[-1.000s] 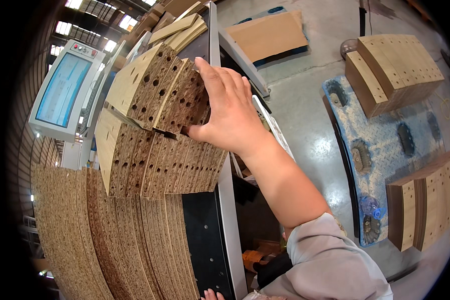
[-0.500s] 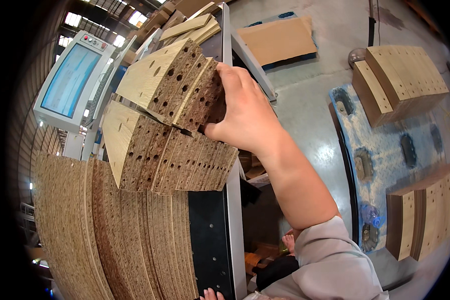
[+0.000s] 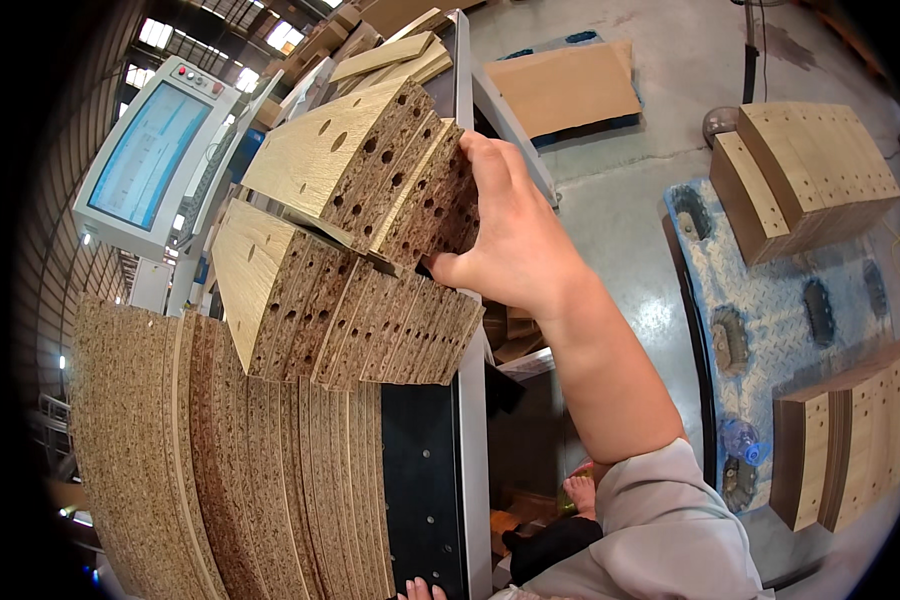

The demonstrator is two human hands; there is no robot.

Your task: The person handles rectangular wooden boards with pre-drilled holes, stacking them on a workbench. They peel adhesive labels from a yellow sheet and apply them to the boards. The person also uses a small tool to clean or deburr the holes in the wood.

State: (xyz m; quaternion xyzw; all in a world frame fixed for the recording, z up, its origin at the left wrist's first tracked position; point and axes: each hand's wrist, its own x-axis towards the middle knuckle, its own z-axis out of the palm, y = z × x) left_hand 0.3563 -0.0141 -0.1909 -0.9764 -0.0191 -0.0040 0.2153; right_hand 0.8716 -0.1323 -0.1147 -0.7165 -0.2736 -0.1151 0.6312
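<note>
Spread wide, the right hand (image 3: 518, 225) still clasps the upper boards (image 3: 365, 150), so they stay over the lower boards (image 3: 295, 305); I cannot tell whether the left hand (image 3: 422, 590) (mostly cropped) grips.

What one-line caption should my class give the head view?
Right hand clasping drilled boards beside a second drilled stack, monitor beyond.

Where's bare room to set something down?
Black strip between the long boards and grey rail, beyond the left hand; blue pallet between panel stacks. Crowded: left of the strip, packed boards; farther up, the right hand grips drilled boards.
</note>
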